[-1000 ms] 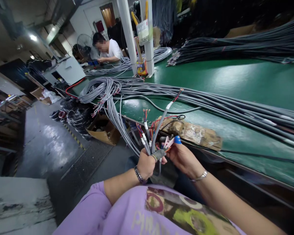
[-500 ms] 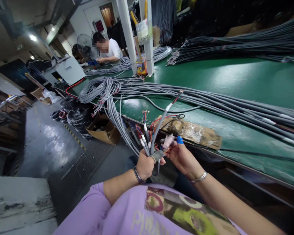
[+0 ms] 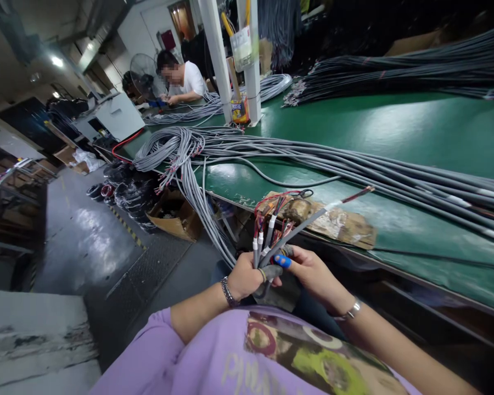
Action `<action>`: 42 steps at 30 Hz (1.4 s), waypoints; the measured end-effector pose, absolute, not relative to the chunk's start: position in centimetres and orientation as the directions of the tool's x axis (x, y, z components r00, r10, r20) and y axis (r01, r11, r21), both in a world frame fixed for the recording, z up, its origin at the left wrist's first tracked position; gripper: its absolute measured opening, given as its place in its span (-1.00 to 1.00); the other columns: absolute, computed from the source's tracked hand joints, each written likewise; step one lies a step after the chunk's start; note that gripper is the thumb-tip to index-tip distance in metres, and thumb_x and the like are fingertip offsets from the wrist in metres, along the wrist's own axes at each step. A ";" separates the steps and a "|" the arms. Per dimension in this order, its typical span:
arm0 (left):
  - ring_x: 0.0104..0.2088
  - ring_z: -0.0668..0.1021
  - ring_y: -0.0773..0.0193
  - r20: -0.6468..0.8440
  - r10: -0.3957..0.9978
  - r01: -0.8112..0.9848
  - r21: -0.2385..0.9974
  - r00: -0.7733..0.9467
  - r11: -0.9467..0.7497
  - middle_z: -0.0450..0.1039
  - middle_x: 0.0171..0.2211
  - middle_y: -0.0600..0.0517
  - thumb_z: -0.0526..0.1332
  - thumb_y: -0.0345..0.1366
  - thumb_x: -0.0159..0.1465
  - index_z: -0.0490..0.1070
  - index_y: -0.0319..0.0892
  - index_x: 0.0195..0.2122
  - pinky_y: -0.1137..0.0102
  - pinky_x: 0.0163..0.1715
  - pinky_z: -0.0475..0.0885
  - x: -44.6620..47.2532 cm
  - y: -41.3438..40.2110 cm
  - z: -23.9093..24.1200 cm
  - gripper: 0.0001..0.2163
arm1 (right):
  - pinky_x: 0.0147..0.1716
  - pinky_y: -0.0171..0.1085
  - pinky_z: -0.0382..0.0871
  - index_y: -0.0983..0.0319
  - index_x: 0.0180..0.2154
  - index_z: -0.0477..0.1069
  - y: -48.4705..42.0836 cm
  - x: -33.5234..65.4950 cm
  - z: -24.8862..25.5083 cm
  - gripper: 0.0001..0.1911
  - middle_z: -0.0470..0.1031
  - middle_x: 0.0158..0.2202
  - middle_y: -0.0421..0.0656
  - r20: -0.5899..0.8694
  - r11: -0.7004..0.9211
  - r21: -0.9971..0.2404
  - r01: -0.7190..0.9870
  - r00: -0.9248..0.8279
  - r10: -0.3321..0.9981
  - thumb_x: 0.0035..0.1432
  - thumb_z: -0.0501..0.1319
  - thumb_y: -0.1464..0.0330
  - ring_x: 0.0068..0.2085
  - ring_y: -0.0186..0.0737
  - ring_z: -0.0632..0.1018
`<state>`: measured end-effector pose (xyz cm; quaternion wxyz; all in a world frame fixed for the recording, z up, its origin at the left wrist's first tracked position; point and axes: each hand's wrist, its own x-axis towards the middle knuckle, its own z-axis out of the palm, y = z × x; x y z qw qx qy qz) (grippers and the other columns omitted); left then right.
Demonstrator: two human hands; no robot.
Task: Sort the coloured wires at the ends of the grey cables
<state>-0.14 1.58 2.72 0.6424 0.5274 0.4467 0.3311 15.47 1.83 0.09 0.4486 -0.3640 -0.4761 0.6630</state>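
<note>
Lengthwise, the green desk point(image 3: 444, 123) is crossed by long grey cables point(image 3: 346, 158), and darker cables point(image 3: 399, 74) are piled at its back. Farther off, a person in a white shirt point(image 3: 193, 79) is seated near a fan point(image 3: 142, 77). By the desk's near edge, beside a worn wooden board point(image 3: 356, 230), a bunch of stripped cable ends point(image 3: 260, 244) is gripped in the closed left hand point(image 3: 247, 274); against its base, the thumb and fingers of the right hand point(image 3: 315, 271) are pinched together, the thumb being wrapped in blue.
</note>
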 end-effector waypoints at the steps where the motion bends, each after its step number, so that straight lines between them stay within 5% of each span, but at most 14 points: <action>1: -0.63 0.42 0.37 -0.224 0.900 0.034 0.973 0.375 0.228 0.41 -0.68 0.00 0.38 -0.01 -0.03 0.45 -0.29 -0.60 0.45 -0.55 0.37 -0.1 1.6 2.7 -0.62 | -0.40 -0.25 0.31 0.21 -0.44 0.41 1.9 15.5 0.0 -0.69 0.48 -0.57 -0.20 -0.066 -0.146 -0.961 -0.236 -0.318 0.946 0.01 0.33 0.10 -0.52 -0.26 0.44; 12: -0.64 0.44 0.34 -0.186 0.963 -0.072 0.976 0.193 0.203 0.42 -0.69 -0.04 0.35 0.04 0.00 0.45 -0.29 -0.65 0.43 -0.55 0.37 0.2 1.6 2.7 -0.58 | -0.48 -0.29 0.20 0.23 -0.54 0.40 1.9 15.5 -0.7 -0.58 0.37 -0.59 -0.23 -0.123 -0.152 -0.961 -0.230 -0.138 0.983 -0.16 0.39 0.02 -0.52 -0.34 0.30; 21: -0.63 0.43 0.35 -0.153 0.975 -0.065 0.984 0.162 0.165 0.41 -0.68 -0.04 0.32 0.02 0.05 0.47 -0.29 -0.65 0.45 -0.57 0.30 0.0 1.7 2.3 -0.58 | -0.48 -0.30 0.20 0.23 -0.55 0.45 1.4 15.7 -0.6 -0.66 0.35 -0.59 -0.23 -0.125 -0.176 -0.940 -0.291 -0.186 0.975 -0.15 0.43 0.11 -0.51 -0.33 0.30; 29: -0.63 0.42 0.37 -0.120 0.976 -0.172 0.973 0.180 0.152 0.41 -0.69 -0.01 0.36 -0.04 0.02 0.47 -0.28 -0.61 0.45 -0.56 0.30 0.5 1.9 3.1 -0.65 | -0.44 -0.26 0.36 0.22 -0.43 0.49 3.5 16.3 -0.9 -0.53 0.45 -0.45 -0.16 -0.312 -0.423 -0.694 -0.583 -0.287 0.906 -0.13 0.34 -0.07 -0.49 -0.30 0.39; 32: -0.63 0.41 0.38 -0.129 0.973 -0.150 0.976 0.190 0.158 0.39 -0.69 -0.02 0.37 -0.04 0.01 0.44 -0.29 -0.67 0.46 -0.56 0.30 0.9 2.1 3.6 -0.62 | -0.48 -0.29 0.30 0.22 -0.45 0.46 4.0 16.3 -0.3 -0.59 0.41 -0.52 -0.20 -0.218 -0.322 -0.800 -0.507 -0.255 0.942 -0.08 0.35 -0.01 -0.51 -0.32 0.36; 37: -0.66 0.40 0.38 -0.201 0.965 -0.173 0.958 0.167 0.229 0.39 -0.70 0.01 0.40 -0.06 -0.05 0.41 -0.27 -0.68 0.45 -0.56 0.33 1.3 2.7 3.9 -0.64 | -0.54 -0.29 0.20 0.20 -0.56 0.41 3.9 15.9 -0.2 -0.52 0.35 -0.61 -0.20 -0.076 -0.054 -0.968 -0.244 0.084 0.994 -0.03 0.26 -0.09 -0.56 -0.32 0.28; 42: -0.66 0.39 0.38 -0.203 0.960 -0.177 0.955 0.194 0.238 0.39 -0.70 0.01 0.41 -0.04 -0.09 0.43 -0.28 -0.65 0.45 -0.58 0.31 1.5 3.0 3.6 -0.63 | -0.48 -0.22 0.33 0.19 -0.49 0.45 4.3 15.3 -0.4 -0.48 0.41 -0.54 -0.17 -0.141 -0.206 -0.834 -0.512 -0.163 0.976 -0.03 0.21 -0.15 -0.54 -0.26 0.39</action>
